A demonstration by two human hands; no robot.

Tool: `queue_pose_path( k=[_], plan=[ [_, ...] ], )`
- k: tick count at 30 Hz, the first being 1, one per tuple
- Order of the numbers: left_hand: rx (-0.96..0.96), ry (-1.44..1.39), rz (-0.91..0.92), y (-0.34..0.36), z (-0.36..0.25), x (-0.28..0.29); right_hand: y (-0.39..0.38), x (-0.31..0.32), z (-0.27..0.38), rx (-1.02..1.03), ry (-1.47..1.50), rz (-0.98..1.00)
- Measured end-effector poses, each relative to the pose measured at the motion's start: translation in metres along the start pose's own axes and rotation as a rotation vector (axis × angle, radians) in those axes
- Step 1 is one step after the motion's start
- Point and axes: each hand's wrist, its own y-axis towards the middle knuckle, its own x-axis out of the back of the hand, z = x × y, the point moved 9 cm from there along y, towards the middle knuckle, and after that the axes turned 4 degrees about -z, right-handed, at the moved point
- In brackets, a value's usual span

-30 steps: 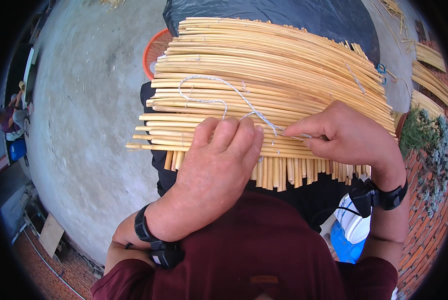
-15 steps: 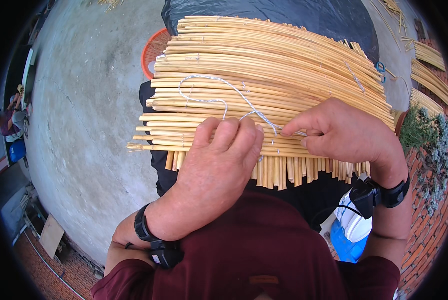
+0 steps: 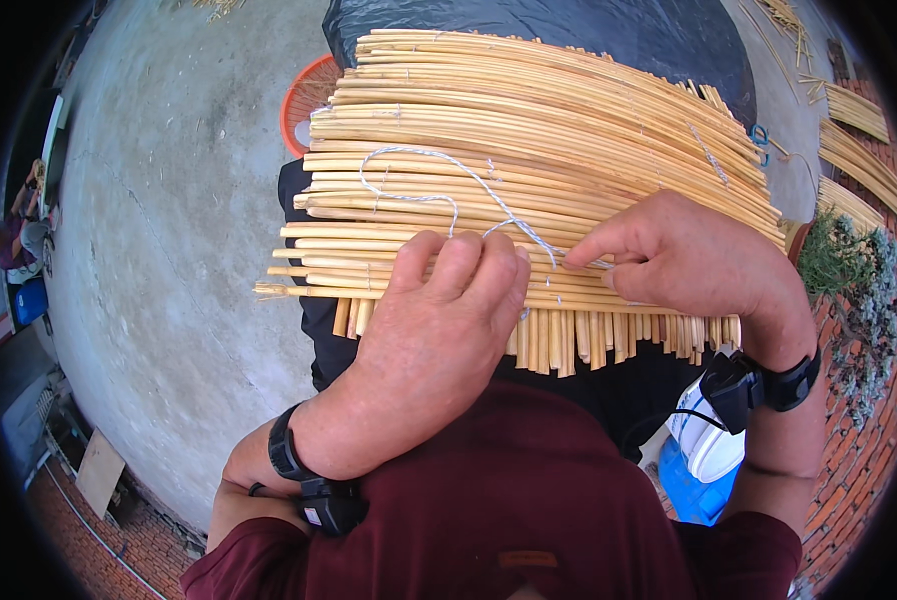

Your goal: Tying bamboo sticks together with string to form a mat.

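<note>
A mat of pale reeds point(image 3: 549, 110), laced with thin white ties, lies before me over shorter crosswise reeds point(image 3: 569, 340). A looped white twine point(image 3: 409, 152) rests on it. My left hand point(image 3: 419, 340) is closed, fingers bent down onto the front reeds beside the twine; what lies under the fingertips is hidden. My right hand point(image 3: 694, 260) is closed on the twine's right end near the front reeds, index finger and thumb around it.
Dark sheeting point(image 3: 539, 15) lies beyond the mat, an orange basket point(image 3: 294, 110) left, blue scissors point(image 3: 761, 135) right. A white bucket point(image 3: 709, 440), potted plants point(image 3: 854, 320) and more reeds point(image 3: 859, 170) are rightward. Another person point(image 3: 14, 240) is at far left.
The mat and both hands have shifted very slightly toward the top of the view. My right thumb and index finger have moved slightly along the twine; otherwise little differs.
</note>
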Motion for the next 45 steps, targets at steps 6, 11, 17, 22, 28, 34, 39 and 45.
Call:
queue_pose_path(
  k=[6,11,17,22,28,34,39,45],
  plan=[
    [0.005,-0.002,0.000,0.000,0.000,0.000,0.014,0.002,0.008,0.057,-0.263,0.025],
    [0.009,0.000,0.011,0.000,0.000,0.001,0.018,0.008,0.026,0.049,-0.568,-0.044],
    [0.015,0.007,-0.001,0.001,0.000,0.003,0.012,0.018,0.066,0.316,-0.716,-0.324],
    [0.024,-0.003,0.006,0.002,0.001,0.002,0.022,0.008,0.053,0.197,-0.744,-0.149],
    [0.018,0.000,0.019,0.002,0.000,0.002,0.022,0.001,0.053,0.248,-0.754,-0.128],
    [0.003,0.006,0.013,0.003,-0.002,0.004,0.022,-0.002,0.050,0.250,-0.793,-0.094],
    [0.006,0.010,0.002,0.001,-0.002,0.002,0.020,-0.012,0.059,0.391,-0.881,-0.178],
    [0.021,-0.007,0.009,0.002,-0.002,0.003,0.018,-0.010,0.061,0.383,-0.894,-0.204]
  ],
)
